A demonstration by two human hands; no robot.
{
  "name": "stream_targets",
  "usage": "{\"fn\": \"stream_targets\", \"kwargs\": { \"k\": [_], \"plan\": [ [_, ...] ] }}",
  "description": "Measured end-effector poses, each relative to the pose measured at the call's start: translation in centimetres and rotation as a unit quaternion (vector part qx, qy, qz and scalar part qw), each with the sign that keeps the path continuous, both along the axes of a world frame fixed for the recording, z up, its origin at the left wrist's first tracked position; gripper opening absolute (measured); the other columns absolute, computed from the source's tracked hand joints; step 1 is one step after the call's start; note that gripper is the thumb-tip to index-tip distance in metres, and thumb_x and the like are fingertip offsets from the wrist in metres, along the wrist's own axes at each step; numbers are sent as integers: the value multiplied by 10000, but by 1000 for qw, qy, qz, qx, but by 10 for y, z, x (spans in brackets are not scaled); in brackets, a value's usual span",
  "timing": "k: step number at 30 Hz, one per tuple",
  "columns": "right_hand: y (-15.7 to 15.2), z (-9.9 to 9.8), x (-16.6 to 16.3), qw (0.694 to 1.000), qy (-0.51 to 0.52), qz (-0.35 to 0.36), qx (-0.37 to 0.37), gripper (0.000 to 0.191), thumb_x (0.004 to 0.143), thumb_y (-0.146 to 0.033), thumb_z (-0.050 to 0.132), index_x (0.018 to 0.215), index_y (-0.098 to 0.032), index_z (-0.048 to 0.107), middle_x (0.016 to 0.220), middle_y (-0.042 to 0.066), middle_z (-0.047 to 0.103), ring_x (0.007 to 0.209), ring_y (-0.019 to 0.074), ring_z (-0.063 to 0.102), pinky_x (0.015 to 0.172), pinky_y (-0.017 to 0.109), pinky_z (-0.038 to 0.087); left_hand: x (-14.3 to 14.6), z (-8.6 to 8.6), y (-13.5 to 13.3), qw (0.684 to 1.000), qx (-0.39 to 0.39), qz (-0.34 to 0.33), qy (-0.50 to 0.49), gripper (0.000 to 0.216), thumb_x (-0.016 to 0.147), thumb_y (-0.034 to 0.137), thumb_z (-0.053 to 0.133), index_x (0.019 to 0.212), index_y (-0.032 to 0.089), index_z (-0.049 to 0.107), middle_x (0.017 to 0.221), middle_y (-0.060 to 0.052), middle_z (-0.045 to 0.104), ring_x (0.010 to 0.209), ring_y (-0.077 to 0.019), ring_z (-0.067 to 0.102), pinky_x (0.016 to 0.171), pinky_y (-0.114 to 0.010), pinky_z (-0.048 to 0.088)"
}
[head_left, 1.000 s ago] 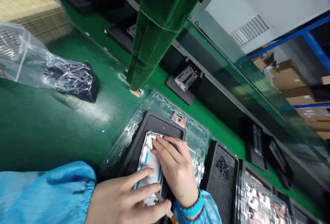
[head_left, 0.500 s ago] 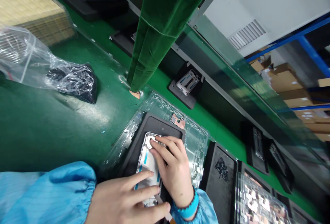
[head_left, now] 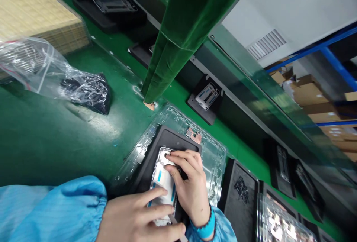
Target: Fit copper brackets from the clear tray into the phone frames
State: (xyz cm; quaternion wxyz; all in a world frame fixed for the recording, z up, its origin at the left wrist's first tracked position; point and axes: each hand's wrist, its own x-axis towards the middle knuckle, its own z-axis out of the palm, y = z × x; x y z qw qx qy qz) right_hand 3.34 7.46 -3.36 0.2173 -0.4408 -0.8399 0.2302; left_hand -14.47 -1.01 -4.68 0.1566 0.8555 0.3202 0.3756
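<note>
A phone frame [head_left: 162, 177] with a pale inner face and blue strips lies in a black foam tray [head_left: 164, 136]. My right hand [head_left: 192, 182] bends over its upper end, thumb and fingertips close together at a small dark spot near a white part [head_left: 164, 160]. What these fingers pinch is too small to make out. Stretched across the lower part of the frame, my left hand [head_left: 139, 216] has its fingers apart, with fingertips on the frame. A pale flat strip [head_left: 174, 220] runs under its lowest finger; I cannot tell whether it is held.
Beneath the foam lies a clear plastic tray [head_left: 213, 152] bearing a copper-coloured board [head_left: 193, 135]. A black tray of small dark parts [head_left: 241, 190] stands right. Left are a bag of black pieces [head_left: 92, 91] and stacked yellow trays [head_left: 67, 35]. Behind the green post [head_left: 167, 56], foam blocks hold phone frames [head_left: 208, 96].
The view has shifted slightly, so the bench things sit a little lower and further right. My right thumb and fingertips have shifted slightly at the frame's upper end. My left hand stays on the frame.
</note>
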Motion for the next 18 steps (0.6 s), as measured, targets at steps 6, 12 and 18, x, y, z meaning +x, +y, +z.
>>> {"fn": "stream_targets", "kwargs": {
  "k": [6, 12, 18],
  "plan": [
    [0, 0, -1, 1000, -6, -1, 24, 182, 954, -144, 685, 1080, -263, 740, 1103, 56, 719, 1071, 280, 537, 915, 458, 508, 0, -3, -1, 1000, -6, -19, 0, 237, 1038, 282, 536, 1170, 213, 720, 1085, -31, 749, 1046, -192, 646, 1089, -345, 507],
    [3, -6, 1, 998, -1, 7, 67, 124, 977, -213, 660, 1054, -266, 742, 1076, 65, 711, 1030, 278, 590, 867, 443, 536, 0, -2, 5, 1000, 0, 8, 6, 246, 1049, 259, 526, 1211, 231, 708, 1047, -2, 751, 978, -169, 650, 1005, -288, 522],
    [25, -31, 30, 980, -24, 106, 169, 210, 990, -339, 630, 1167, -263, 716, 1110, 74, 738, 988, 289, 670, 824, 425, 551, -17, -1, 38, 987, -53, 153, 25, 271, 1025, 264, 533, 1270, 241, 649, 1220, 3, 715, 1100, -163, 603, 1030, -326, 465]
  ]
}}
